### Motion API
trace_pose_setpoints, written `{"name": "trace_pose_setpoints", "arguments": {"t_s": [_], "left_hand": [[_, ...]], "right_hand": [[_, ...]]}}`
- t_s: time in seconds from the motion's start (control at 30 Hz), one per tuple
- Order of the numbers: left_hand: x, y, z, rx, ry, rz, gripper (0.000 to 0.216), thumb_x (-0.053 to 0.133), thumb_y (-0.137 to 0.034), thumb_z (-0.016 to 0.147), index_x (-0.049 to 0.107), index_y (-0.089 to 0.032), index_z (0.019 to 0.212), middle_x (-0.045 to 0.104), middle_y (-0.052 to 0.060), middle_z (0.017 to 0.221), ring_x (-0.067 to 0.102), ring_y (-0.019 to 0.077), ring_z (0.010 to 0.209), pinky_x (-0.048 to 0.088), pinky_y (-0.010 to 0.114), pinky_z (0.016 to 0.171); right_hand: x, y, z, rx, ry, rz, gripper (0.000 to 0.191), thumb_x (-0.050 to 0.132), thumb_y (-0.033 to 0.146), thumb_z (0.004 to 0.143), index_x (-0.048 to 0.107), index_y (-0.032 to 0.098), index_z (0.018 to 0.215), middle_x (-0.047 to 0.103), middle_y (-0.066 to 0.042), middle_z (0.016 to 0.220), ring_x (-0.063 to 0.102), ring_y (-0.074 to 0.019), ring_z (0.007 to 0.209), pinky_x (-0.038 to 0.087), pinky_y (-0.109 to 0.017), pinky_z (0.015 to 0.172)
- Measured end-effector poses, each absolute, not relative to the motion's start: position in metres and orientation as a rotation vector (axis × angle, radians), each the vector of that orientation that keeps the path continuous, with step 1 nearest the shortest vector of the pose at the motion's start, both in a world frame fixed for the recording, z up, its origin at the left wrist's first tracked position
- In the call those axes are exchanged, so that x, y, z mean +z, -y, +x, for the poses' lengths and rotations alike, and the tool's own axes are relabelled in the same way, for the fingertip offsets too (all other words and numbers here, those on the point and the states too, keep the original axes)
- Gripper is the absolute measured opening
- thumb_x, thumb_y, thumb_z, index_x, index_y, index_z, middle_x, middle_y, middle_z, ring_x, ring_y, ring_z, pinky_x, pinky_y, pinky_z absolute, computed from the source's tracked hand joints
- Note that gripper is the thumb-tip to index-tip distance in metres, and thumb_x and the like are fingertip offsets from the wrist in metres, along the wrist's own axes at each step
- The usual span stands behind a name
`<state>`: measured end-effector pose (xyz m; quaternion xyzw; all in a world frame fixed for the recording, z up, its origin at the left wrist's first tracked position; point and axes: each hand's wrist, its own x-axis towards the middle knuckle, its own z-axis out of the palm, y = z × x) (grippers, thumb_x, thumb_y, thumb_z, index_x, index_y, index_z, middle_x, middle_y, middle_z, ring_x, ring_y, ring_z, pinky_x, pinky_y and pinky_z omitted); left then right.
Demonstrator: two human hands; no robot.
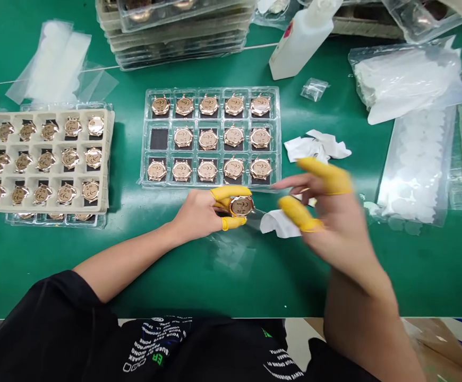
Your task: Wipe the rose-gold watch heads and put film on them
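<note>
I'm pinching a rose-gold watch case (241,206) in my left hand (197,215) while my right hand (328,215) is hovering, blurred, above a white wipe (279,224).

white plastic bottle (300,45) | stacked plastic trays (179,40) | bagged white sheets (406,77) | green mat (294,281)

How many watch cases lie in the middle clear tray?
14 watch cases in the tray: top row five, middle row four with its left cell empty, bottom row five.
</note>
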<state>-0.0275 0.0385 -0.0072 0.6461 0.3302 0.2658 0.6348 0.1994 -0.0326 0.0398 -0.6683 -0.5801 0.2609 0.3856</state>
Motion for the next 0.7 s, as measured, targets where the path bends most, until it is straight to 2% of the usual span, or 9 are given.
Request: {"name": "trace_pose_setpoints", "arguments": {"t_s": [0.1,0.2,0.3,0.37,0.5,0.6,0.7], "left_hand": [[-0.010,-0.036,-0.028,0.636,-0.731,1.496,0.048,0.086,-0.022,0.077,0.080,-0.021,0.125,0.085,0.001,0.101,0.081,0.0179,0.085,0.070,0.031,0.086],[-0.010,-0.036,-0.027,0.595,-0.762,1.445,0.055,0.086,-0.023,0.078,0.076,-0.022,0.133,0.085,0.001,0.097,0.082,0.0182,0.085,0.070,0.031,0.088],[-0.010,-0.037,-0.025,0.560,-0.807,1.342,0.064,0.091,-0.027,0.076,0.072,-0.022,0.137,0.086,0.002,0.095,0.083,0.0182,0.085,0.069,0.030,0.087],[-0.010,-0.037,-0.025,0.560,-0.795,1.336,0.059,0.091,-0.027,0.076,0.073,-0.020,0.132,0.086,0.004,0.096,0.083,0.0184,0.087,0.069,0.030,0.089],[-0.009,-0.037,-0.026,0.547,-0.762,1.422,0.048,0.086,-0.026,0.080,0.076,-0.018,0.125,0.087,0.004,0.099,0.083,0.0200,0.096,0.067,0.033,0.096],[-0.009,-0.038,-0.028,0.505,-0.730,1.456,0.047,0.085,-0.025,0.082,0.075,-0.016,0.127,0.087,0.006,0.104,0.083,0.0210,0.100,0.066,0.033,0.099],[-0.008,-0.040,-0.028,0.463,-0.718,1.496,0.046,0.083,-0.023,0.084,0.074,-0.015,0.129,0.086,0.007,0.107,0.083,0.0208,0.102,0.065,0.033,0.102]], "right_hand": [[0.039,0.027,0.168,1.124,1.296,-1.670,0.053,0.083,0.058,0.083,0.069,0.026,0.123,0.072,-0.003,0.090,0.062,-0.0176,0.073,0.050,-0.035,0.066],[0.046,0.019,0.165,1.280,1.122,-1.648,0.049,0.093,0.052,0.072,0.074,0.024,0.108,0.071,-0.002,0.085,0.065,-0.0167,0.072,0.054,-0.032,0.064],[0.056,-0.014,0.164,1.152,1.090,-1.627,0.033,0.092,0.037,0.072,0.078,0.024,0.098,0.070,-0.001,0.083,0.068,-0.0175,0.078,0.057,-0.035,0.074],[0.058,-0.054,0.149,1.051,1.124,-1.587,0.024,0.088,0.028,0.073,0.078,0.022,0.094,0.067,-0.001,0.081,0.064,-0.0162,0.076,0.056,-0.036,0.074],[0.042,-0.143,0.091,1.013,1.382,-1.524,0.023,0.078,0.013,0.076,0.078,0.016,0.098,0.065,-0.001,0.077,0.061,-0.0168,0.076,0.053,-0.038,0.078],[0.028,-0.183,0.061,0.942,1.736,-1.516,0.023,0.077,0.013,0.077,0.078,0.015,0.099,0.065,-0.003,0.081,0.063,-0.0197,0.082,0.052,-0.043,0.086],[0.023,-0.200,0.057,0.706,1.952,-1.573,0.019,0.079,0.020,0.079,0.077,0.016,0.097,0.064,-0.007,0.093,0.063,-0.0260,0.095,0.050,-0.049,0.095]]}}
